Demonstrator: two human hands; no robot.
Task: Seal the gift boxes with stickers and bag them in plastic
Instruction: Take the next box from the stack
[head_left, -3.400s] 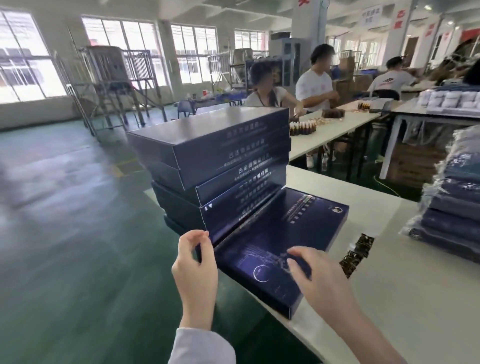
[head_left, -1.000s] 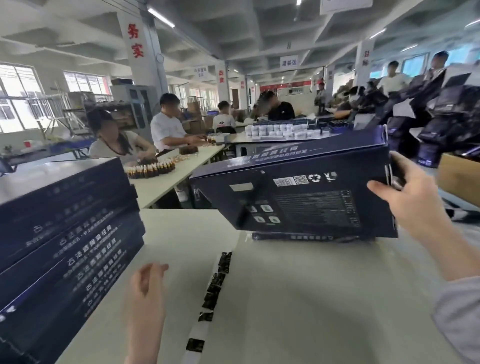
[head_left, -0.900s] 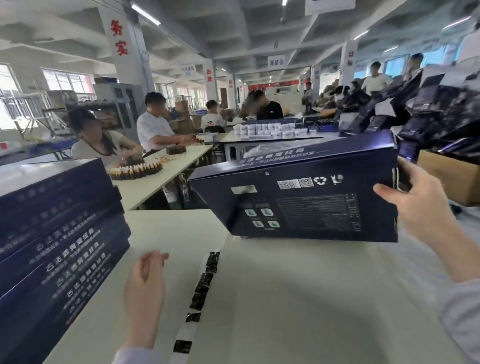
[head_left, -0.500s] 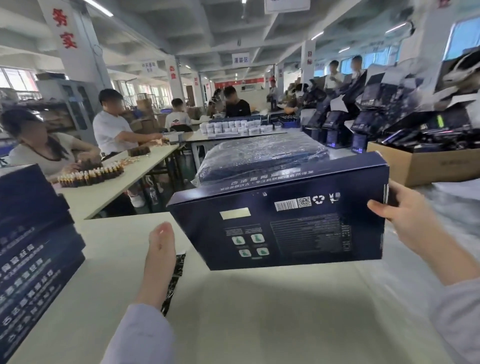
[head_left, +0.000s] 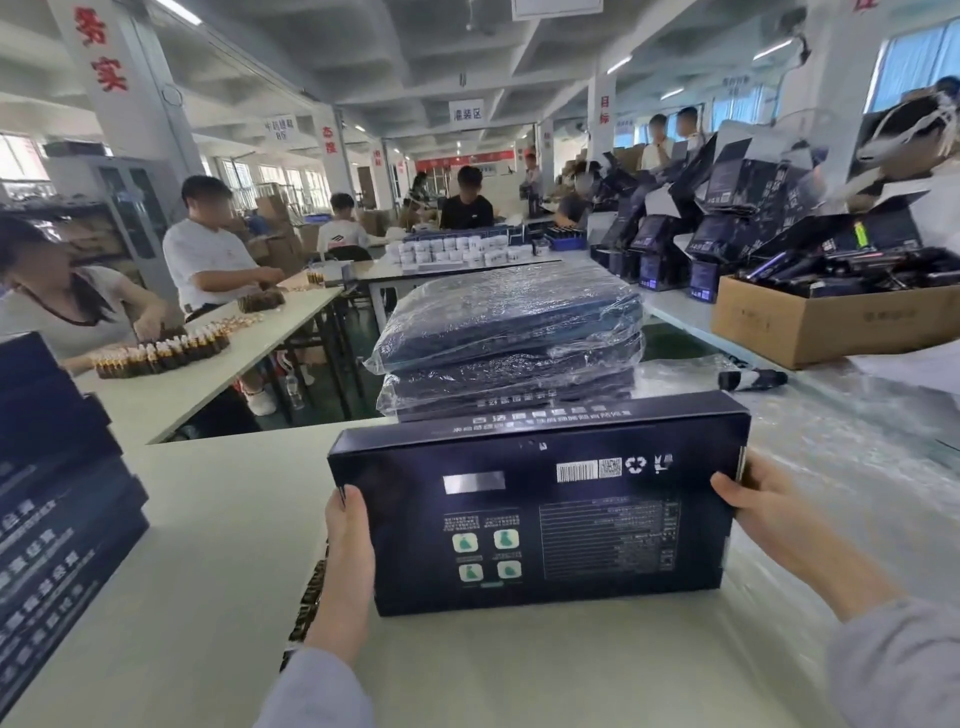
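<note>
Navy gift box (head_left: 540, 514) held upright, long axis left-right.

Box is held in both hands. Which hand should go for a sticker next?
Left, probably. The sticker strip lies just beside the left hand; the right hand holds the far end of the box.
</note>
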